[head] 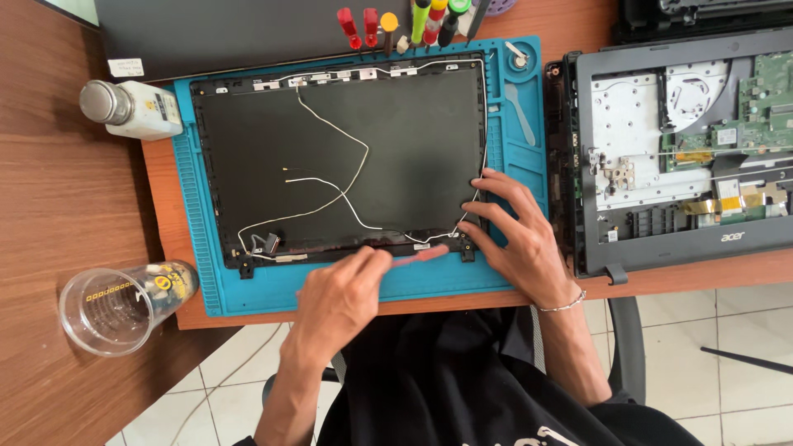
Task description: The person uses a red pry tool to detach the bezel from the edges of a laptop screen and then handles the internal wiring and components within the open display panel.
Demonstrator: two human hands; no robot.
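Both hands work at the near edge of the black laptop lid lying on the blue mat. The left hand pinches a red pry tool; the right hand presses down with fingers spread.

White bottle with yellow label far left, small white label above

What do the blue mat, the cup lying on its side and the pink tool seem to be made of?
Mat: probably silicone or soft rubber, matte, with moulded ridges. Cup: clear plastic, likely; see-through and glossy. Tool in the left hand: seemingly pink plastic; too blurred to be sure.
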